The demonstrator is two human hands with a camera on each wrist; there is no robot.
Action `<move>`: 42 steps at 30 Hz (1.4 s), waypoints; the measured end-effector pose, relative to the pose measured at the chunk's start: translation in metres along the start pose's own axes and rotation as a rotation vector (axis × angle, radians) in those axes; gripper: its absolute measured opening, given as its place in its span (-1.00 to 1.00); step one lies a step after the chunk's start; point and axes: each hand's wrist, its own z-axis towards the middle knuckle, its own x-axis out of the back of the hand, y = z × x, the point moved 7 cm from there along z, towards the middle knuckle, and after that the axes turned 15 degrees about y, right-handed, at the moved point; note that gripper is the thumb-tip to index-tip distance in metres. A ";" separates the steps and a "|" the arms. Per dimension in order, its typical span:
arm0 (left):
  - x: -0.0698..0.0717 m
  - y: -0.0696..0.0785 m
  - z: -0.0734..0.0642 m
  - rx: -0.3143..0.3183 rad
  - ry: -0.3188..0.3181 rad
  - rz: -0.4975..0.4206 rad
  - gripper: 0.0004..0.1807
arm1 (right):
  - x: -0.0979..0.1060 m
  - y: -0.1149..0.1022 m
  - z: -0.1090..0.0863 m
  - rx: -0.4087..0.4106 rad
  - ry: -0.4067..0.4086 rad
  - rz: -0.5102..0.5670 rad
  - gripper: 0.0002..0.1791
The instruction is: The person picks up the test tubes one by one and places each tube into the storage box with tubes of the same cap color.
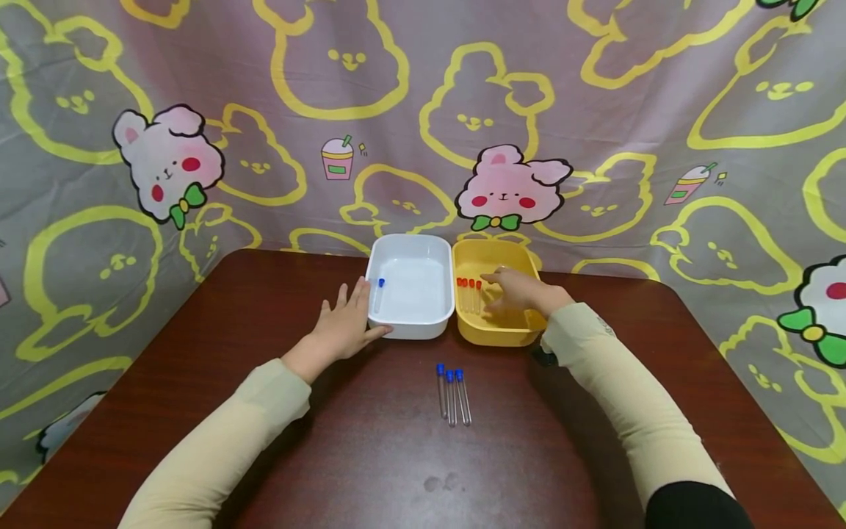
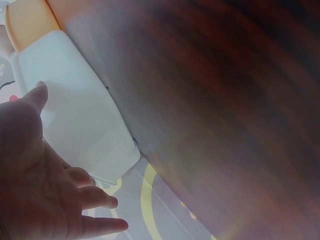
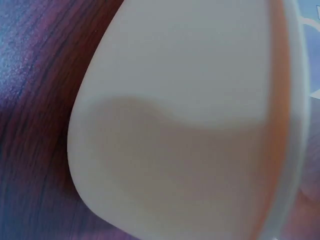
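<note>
My left hand rests against the left side of the white tub, fingers spread and thumb along its front edge. The left wrist view shows that same palm and straight fingers beside the tub's outer wall. Over the yellow tub, my right hand reaches in with loose fingers, nothing visible in them. Just left of those fingers lie several red-capped test tubes. A single blue-capped test tube lies inside the white tub. The right wrist view holds mostly the yellow tub's outer wall; the hand's fingers are hidden there.
Three blue-capped test tubes lie side by side on the dark wooden table, in front of the tubs. The tubs stand next to each other at the table's back edge. Behind them hangs a patterned curtain.
</note>
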 end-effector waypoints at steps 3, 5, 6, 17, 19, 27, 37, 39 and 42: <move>0.000 0.000 0.000 -0.001 -0.003 0.001 0.11 | 0.004 -0.002 -0.003 0.023 0.021 0.030 -0.24; 0.000 0.000 0.001 -0.002 -0.004 0.003 0.11 | 0.009 -0.003 -0.004 0.037 0.040 0.055 -0.28; 0.000 0.000 0.001 -0.002 -0.004 0.003 0.11 | 0.011 -0.004 -0.005 0.041 0.050 0.063 -0.29; 0.000 0.001 0.001 0.000 -0.009 0.013 0.12 | 0.028 -0.013 -0.024 0.064 0.136 0.110 -0.33; 0.000 0.001 0.001 -0.001 -0.008 0.015 0.11 | 0.030 -0.016 -0.030 0.083 0.151 0.119 -0.35; -0.002 -0.001 0.001 -0.003 -0.005 0.015 0.11 | 0.037 -0.030 -0.046 0.115 0.170 0.146 -0.34; -0.001 0.001 0.001 -0.005 -0.003 0.019 0.11 | 0.047 -0.052 -0.070 0.146 0.227 0.166 -0.34; -0.001 0.001 0.001 -0.006 -0.002 0.022 0.11 | 0.047 -0.058 -0.076 0.175 0.246 0.170 -0.36; -0.001 0.001 0.001 -0.003 -0.006 0.016 0.11 | 0.045 -0.067 -0.083 0.226 0.279 0.168 -0.39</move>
